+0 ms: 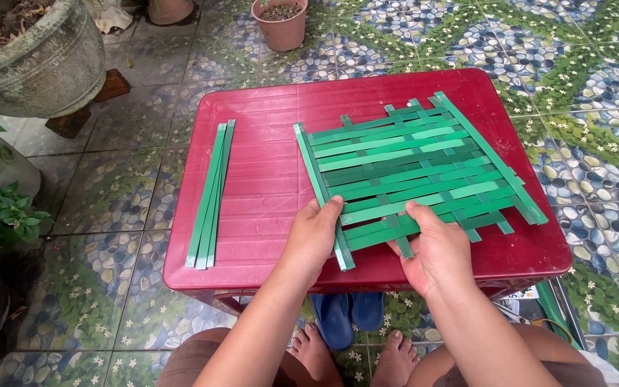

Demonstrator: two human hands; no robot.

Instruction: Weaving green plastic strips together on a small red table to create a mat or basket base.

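On mat (410, 165) edge; both hands (313, 236) pressing.

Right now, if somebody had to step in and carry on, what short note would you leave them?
Left hand: pressing the near left edge of the woven green mat, not closed around anything.
Right hand: fingers flat on the mat's near edge, over a strip end.
Mat lies on the red table, slightly askew.
Done: many strips already interlaced.
Left: loose ends stick out; a bundle of spare green strips lies unused at the table's left.

One woven mat (417, 168), one red table (266, 179), one bundle of loose strips (211, 193), two plant pots (281, 21).
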